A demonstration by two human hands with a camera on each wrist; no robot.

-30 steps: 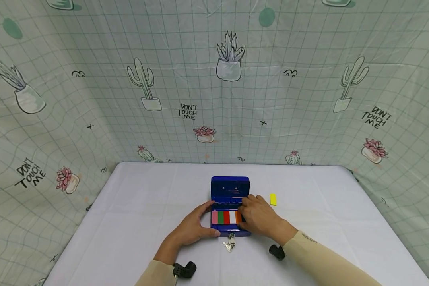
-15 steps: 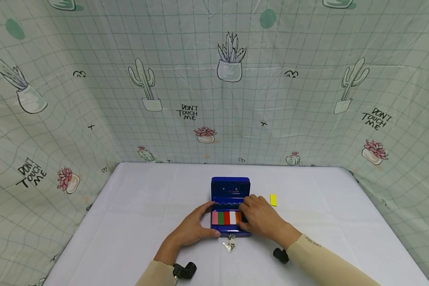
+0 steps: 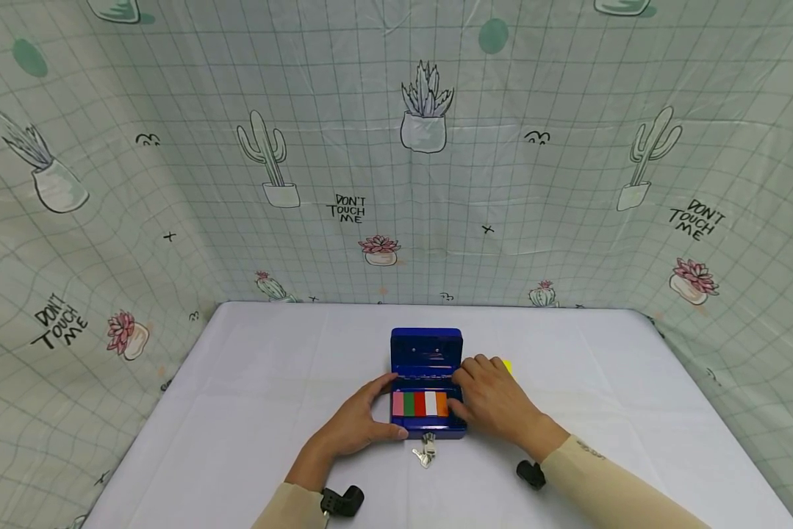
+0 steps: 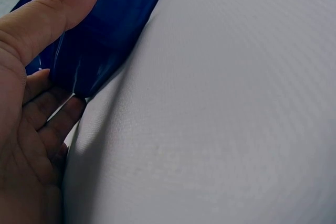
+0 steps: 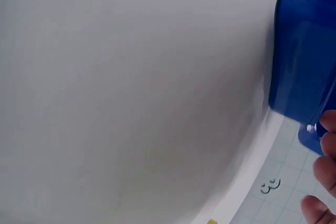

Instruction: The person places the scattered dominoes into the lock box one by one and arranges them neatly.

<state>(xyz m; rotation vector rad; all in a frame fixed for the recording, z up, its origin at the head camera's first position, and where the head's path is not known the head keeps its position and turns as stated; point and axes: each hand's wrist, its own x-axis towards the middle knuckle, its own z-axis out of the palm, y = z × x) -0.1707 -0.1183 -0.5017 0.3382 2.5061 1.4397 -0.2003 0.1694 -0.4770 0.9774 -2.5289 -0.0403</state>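
Observation:
A blue metal cash box (image 3: 425,353) stands on the white table with its lid raised. Inside lies a row of coloured blocks (image 3: 420,404): pink, green, red, white and orange. My left hand (image 3: 351,424) grips the box's left side, thumb at the front corner and fingers farther back. The left wrist view shows that thumb against the blue wall (image 4: 113,30). Over the box's right edge is my right hand (image 3: 498,397), fingers loosely bent and no object visible in them. In the right wrist view its fingertips (image 5: 325,169) appear beside the box.
A yellow block (image 3: 507,365) lies right of the box, partly hidden behind the right hand. Keys (image 3: 425,455) hang from the lock at the box's front. A patterned cloth (image 3: 396,184) surrounds the white table (image 3: 270,367).
My right hand has drawn back to the right, off the orange block, which now shows fully. It now partly covers the yellow block. My left hand has stayed on the box.

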